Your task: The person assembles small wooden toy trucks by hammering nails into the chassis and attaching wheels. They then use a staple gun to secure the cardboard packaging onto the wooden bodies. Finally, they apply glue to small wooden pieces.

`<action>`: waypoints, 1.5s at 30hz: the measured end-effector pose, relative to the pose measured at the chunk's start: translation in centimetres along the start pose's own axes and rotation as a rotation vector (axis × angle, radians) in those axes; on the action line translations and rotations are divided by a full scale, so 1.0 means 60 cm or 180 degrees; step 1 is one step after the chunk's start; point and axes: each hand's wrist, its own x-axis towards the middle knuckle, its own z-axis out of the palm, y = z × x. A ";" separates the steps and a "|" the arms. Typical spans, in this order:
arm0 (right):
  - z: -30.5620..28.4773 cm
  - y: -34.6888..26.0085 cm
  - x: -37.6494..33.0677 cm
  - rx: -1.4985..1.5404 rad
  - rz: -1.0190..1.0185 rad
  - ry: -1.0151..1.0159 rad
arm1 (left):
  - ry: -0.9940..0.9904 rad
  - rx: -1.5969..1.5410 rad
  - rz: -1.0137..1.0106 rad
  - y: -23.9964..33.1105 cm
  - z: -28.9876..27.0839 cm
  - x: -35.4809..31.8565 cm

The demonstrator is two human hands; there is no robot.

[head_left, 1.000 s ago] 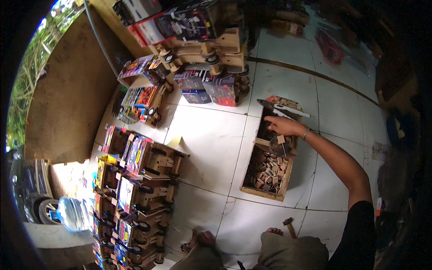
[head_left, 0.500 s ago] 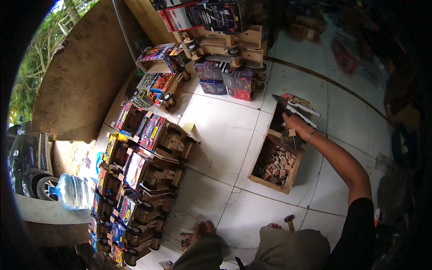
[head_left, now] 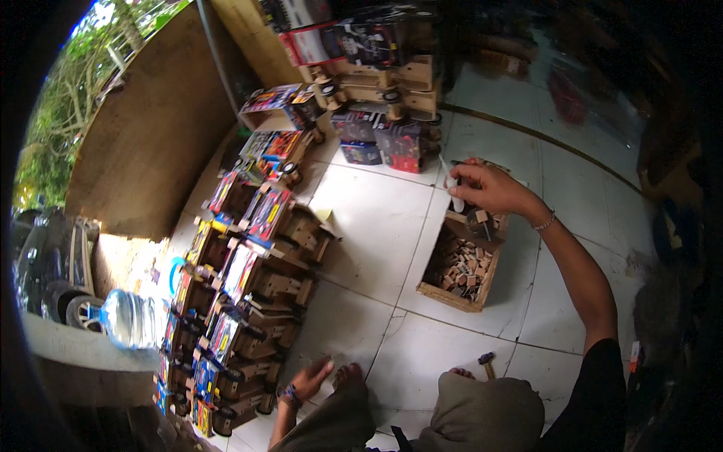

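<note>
My right hand [head_left: 488, 188] is closed around a small white bottle [head_left: 457, 203] with a thin pointed tip, above the far end of a wooden box [head_left: 452, 299]. Many small wood blocks [head_left: 465, 265] fill the box's near compartment. A dark round piece [head_left: 482, 221] lies at the box's divider, just under my right wrist. My left hand [head_left: 312, 379] is low beside my left foot, fingers stretched out and nothing in them. To its left stand rows of wooden toy trucks [head_left: 252, 282] with printed side panels and black wheels.
A hammer [head_left: 488, 365] lies on the white tiles near my right foot. More toy trucks [head_left: 384, 83] are stacked at the back. A large blue water bottle [head_left: 132, 320] and a curved wooden board [head_left: 143, 128] are at the left.
My right hand has risen from the box's far compartment and now holds the white bottle. My left hand shows more plainly beside my foot. The view has shifted slightly.
</note>
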 end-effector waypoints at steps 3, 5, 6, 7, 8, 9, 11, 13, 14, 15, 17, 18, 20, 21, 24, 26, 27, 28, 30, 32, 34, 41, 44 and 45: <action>0.042 -0.131 -0.017 0.1016 -0.0676 -0.0387 | 0.0527 -0.0161 0.1113 0.204 -0.044 -0.048; 0.085 -0.213 -0.007 0.1136 -0.1075 -0.0690 | 0.1106 -0.0283 0.1579 0.310 -0.064 -0.091; 0.109 -0.252 -0.006 0.1311 -0.1263 -0.0728 | 0.1317 -0.0180 0.1760 0.349 -0.073 -0.114; 0.125 -0.285 -0.009 0.1607 -0.1370 -0.1080 | 0.1559 -0.0043 0.1987 0.379 -0.082 -0.137; 0.148 -0.320 -0.010 0.1891 -0.1577 -0.1307 | 0.1699 -0.0205 0.2100 0.401 -0.085 -0.161; 0.169 -0.353 -0.010 0.2152 -0.1821 -0.1517 | 0.1842 -0.0351 0.2221 0.415 -0.089 -0.185; 0.201 -0.411 -0.005 0.2072 -0.2383 -0.1834 | 0.2022 -0.0380 0.2068 0.425 -0.098 -0.238; 0.229 -0.460 -0.003 0.2083 -0.2723 -0.2137 | 0.2281 -0.0836 0.2232 0.422 -0.099 -0.283; 0.249 -0.485 -0.007 0.2259 -0.2912 -0.2159 | 0.2417 -0.0810 0.2180 0.416 -0.099 -0.308; 0.264 -0.506 -0.009 0.2266 -0.3011 -0.2248 | 0.2536 -0.0779 0.2129 0.410 -0.099 -0.331; 0.289 -0.543 -0.010 0.2370 -0.3259 -0.2456 | 0.2718 -0.0506 0.2023 0.396 -0.097 -0.371; 0.299 -0.560 -0.014 0.2357 -0.3237 -0.2630 | 0.2794 -0.0260 0.1966 0.389 -0.095 -0.390; 0.315 -0.589 -0.022 0.2335 -0.3138 -0.3080 | 0.2896 -0.0397 0.1768 0.379 -0.082 -0.426; 0.321 -0.604 -0.025 0.2200 -0.3431 -0.2894 | 0.3026 -0.0410 0.1674 0.375 -0.074 -0.442; 0.323 -0.641 -0.032 0.1888 -0.3750 -0.2669 | 0.3316 -0.0126 0.1445 0.371 -0.065 -0.488; 0.324 -0.665 -0.037 0.2084 -0.4002 -0.2148 | 0.3417 -0.0409 0.1401 0.370 -0.055 -0.508; 0.319 -0.673 -0.038 0.1976 -0.4042 -0.1958 | 0.3451 -0.0542 0.1390 0.369 -0.051 -0.517; 0.315 -0.683 -0.039 0.1921 -0.4223 -0.1817 | 0.3587 -0.0501 0.1388 0.368 -0.043 -0.527; 0.310 -0.708 -0.040 0.1818 -0.4541 -0.1512 | 0.3601 -0.0617 0.1350 0.363 -0.038 -0.549; 0.313 -0.739 -0.050 0.2017 -0.4670 -0.1135 | 0.3697 -0.0577 0.1324 0.356 -0.031 -0.569; 0.324 -0.774 -0.066 0.2089 -0.4737 -0.0846 | 0.3893 -0.0619 0.1267 0.347 -0.021 -0.578; 0.351 -0.864 -0.102 0.1480 -0.5479 -0.0648 | 0.4513 -0.0971 0.1184 0.303 0.008 -0.625; 0.369 -0.882 -0.116 0.1412 -0.5531 -0.0568 | 0.4639 -0.0751 0.1072 0.278 0.016 -0.641; 0.373 -0.886 -0.119 0.1179 -0.5528 -0.0639 | 0.4683 -0.0494 0.0974 0.270 0.019 -0.644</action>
